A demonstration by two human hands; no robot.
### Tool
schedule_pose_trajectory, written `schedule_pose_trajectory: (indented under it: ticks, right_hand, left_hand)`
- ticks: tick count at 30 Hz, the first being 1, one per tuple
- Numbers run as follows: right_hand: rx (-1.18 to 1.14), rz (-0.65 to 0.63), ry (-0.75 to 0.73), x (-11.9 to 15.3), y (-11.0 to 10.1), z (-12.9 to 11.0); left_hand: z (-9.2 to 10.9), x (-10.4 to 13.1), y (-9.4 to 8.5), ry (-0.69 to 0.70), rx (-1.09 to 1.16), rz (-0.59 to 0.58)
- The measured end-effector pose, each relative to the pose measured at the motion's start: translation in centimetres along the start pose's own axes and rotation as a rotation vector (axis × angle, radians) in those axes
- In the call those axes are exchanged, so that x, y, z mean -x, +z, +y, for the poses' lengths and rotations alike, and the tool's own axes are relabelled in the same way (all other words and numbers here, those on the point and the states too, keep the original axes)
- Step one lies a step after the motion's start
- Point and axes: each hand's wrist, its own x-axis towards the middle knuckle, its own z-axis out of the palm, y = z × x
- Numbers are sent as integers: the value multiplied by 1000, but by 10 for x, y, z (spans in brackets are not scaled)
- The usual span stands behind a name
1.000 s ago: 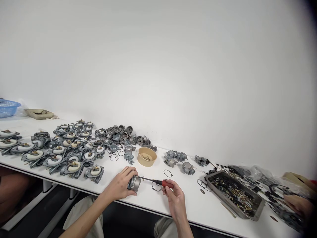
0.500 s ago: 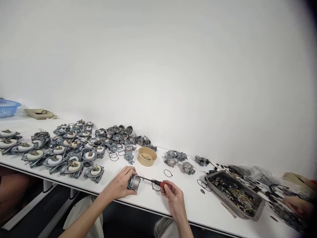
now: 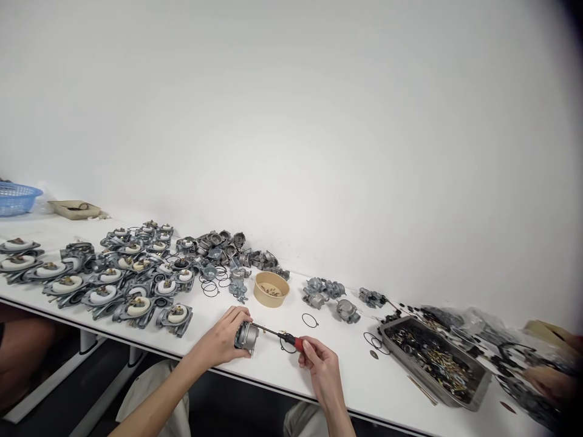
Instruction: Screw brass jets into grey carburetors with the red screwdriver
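Note:
My left hand (image 3: 226, 335) is closed around a grey metal carburetor (image 3: 247, 337) near the front edge of the table. In my right hand (image 3: 321, 361) is a screwdriver (image 3: 286, 337) with a red and black handle, pinched by the fingers. Its thin shaft points left, and the tip meets the upper right side of the carburetor. Whether it sits in a screw is too small to tell. A black rubber ring (image 3: 288, 347) lies on the table behind the screwdriver handle. Just beyond my hands stands a tan round bowl (image 3: 271, 301) with small brass-coloured pieces inside.
Rows of carburetor bodies with white floats (image 3: 112, 276) cover the left. Several carburetors (image 3: 347, 311) stand behind on the right, near another black ring (image 3: 310, 320). A metal tray (image 3: 455, 396) of small parts lies right. At far right is another person's hand (image 3: 552, 382).
Both hands keep their hold on the carburetor and the screwdriver. The screwdriver's handle has dipped slightly. The whole view has shifted a little.

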Motion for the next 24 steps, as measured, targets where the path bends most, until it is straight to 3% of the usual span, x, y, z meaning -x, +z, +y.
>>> schedule_pose_trajectory:
  ticks: [4, 10, 14, 24]
  right_hand:
    - [-28, 40, 4, -1, -1, 1]
    - [50, 293, -68, -8, -7, 12]
    - [311, 250, -95, -10, -3, 16]
    - [792, 121, -421, -9, 14, 12]
  left_hand:
    - [2, -1, 1, -29, 42, 2]
    - [-2, -6, -3, -271, 156, 43]
    - [-3, -7, -4, -343, 189, 53]
    - [-11, -8, -4, -282, 220, 17]
